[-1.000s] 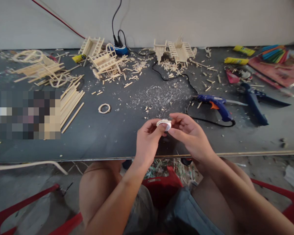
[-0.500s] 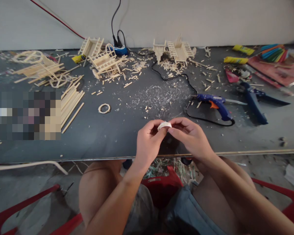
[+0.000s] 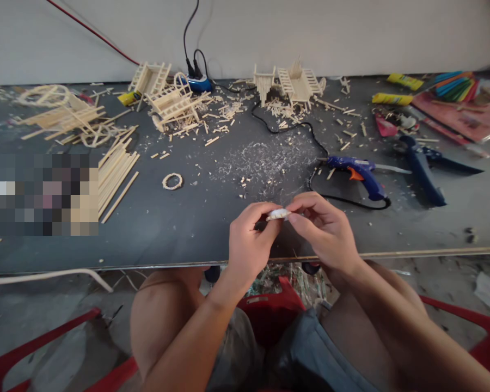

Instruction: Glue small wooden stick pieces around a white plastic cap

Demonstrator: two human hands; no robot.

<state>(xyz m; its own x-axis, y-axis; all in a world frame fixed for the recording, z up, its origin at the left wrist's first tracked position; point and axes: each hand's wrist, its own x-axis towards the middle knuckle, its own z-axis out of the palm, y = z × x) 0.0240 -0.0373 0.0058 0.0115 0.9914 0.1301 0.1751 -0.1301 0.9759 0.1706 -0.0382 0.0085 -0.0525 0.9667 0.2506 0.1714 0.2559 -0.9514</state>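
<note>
Just above the table's front edge, my left hand (image 3: 251, 234) pinches a small curved pale piece (image 3: 278, 214) with short wooden bits along its rim. My right hand (image 3: 324, 228) grips the same piece at its right end, thumb and fingertips pressed together. Fingers cover both ends, so its full shape is hidden. A ring of short wooden bits (image 3: 172, 181) lies flat on the table to the left of my hands. Beyond my right hand lies a blue hot glue gun (image 3: 353, 166) with an orange trigger, a clear glue stick in its back.
Blue-handled cutters (image 3: 422, 171) lie at right, near yellow tubes (image 3: 392, 99) and coloured sticks (image 3: 453, 88). Small wooden stick carts (image 3: 175, 106) and a stick model (image 3: 300, 87) stand at the back among offcuts. Loose sticks (image 3: 118, 179) lie at left. A black cord (image 3: 286, 128) crosses the table.
The pale piece has been tilted in my fingers, so its white face and rim of wooden bits now show more. My right hand has shifted slightly; the table items stay put.
</note>
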